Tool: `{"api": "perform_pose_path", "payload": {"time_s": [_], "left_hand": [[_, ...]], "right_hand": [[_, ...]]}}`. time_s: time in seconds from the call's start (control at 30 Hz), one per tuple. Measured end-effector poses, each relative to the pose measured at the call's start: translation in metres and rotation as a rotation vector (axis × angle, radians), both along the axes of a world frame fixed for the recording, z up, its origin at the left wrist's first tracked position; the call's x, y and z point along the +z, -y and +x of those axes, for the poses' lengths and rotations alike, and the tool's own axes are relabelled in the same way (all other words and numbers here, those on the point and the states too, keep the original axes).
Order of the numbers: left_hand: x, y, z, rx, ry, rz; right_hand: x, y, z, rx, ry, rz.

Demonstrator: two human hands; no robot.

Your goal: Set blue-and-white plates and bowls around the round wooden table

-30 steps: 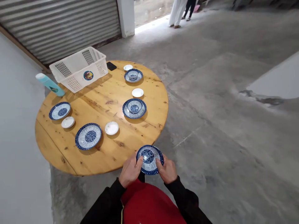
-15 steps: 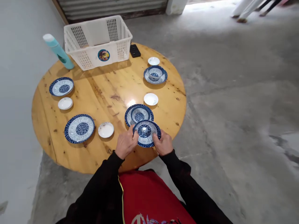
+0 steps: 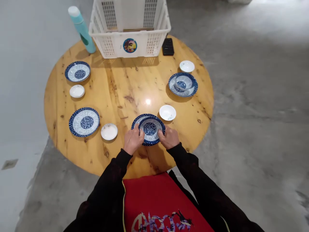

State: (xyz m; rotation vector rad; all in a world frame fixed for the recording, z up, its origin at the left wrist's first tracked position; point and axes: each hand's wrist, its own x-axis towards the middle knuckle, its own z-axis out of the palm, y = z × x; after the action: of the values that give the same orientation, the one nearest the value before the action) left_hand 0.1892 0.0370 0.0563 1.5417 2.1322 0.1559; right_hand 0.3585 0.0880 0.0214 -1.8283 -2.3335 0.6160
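I have the left hand (image 3: 133,140) and right hand (image 3: 169,138) gripping a blue-rimmed dish (image 3: 149,129) by its sides, above a matching plate (image 3: 136,121) — contact unclear — in what I judge a placing step, wanting a level release past the nearby white saucer (image 3: 167,112), the basket (image 3: 117,48) well back.

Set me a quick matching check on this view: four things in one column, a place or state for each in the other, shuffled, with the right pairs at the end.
Things:
1. White basket
2. Turquoise bottle
3. Frontmost blue-rimmed dish
4. Flat black object

Places and states:
A. Held at its rim by the left hand and right hand
B. Lies on the wooden table, just right of the basket
C. Bears a round sticker
D. Has a white cap

Pairs: 1-C, 2-D, 3-A, 4-B
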Motion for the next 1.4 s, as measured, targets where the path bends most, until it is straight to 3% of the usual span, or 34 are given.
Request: {"api": "perform_pose_path", "payload": {"time_s": [0.3,0.6,0.8,0.9,1.07,1.13,1.27,1.4], "left_hand": [[-0.011,-0.004,0.017,0.06,-0.177,-0.102],[-0.017,-0.013,0.015,0.063,-0.265,-0.111],[-0.019,-0.015,0.013,0.072,-0.265,-0.118],[-0.018,-0.015,0.014,0.099,-0.251,-0.129],[-0.021,-0.009,0.017,0.199,-0.099,-0.064],[-0.023,-0.005,0.019,0.224,-0.036,-0.026],[-0.025,0.002,0.025,0.277,0.041,-0.043],[-0.023,0.009,0.035,0.304,0.104,-0.013]], "right_hand": [[0.008,-0.026,0.0,0.267,0.247,-0.153],[0.006,-0.046,-0.001,0.392,0.279,-0.203],[0.003,-0.048,0.001,0.378,0.246,-0.202],[-0.004,-0.073,0.017,0.214,0.057,-0.184],[-0.019,-0.17,0.061,-0.441,-0.603,-0.184],[-0.022,-0.211,0.074,-0.638,-0.756,-0.185],[-0.023,-0.267,0.082,-0.771,-0.818,-0.222],[-0.031,-0.286,0.08,-0.778,-0.773,-0.234]]}}
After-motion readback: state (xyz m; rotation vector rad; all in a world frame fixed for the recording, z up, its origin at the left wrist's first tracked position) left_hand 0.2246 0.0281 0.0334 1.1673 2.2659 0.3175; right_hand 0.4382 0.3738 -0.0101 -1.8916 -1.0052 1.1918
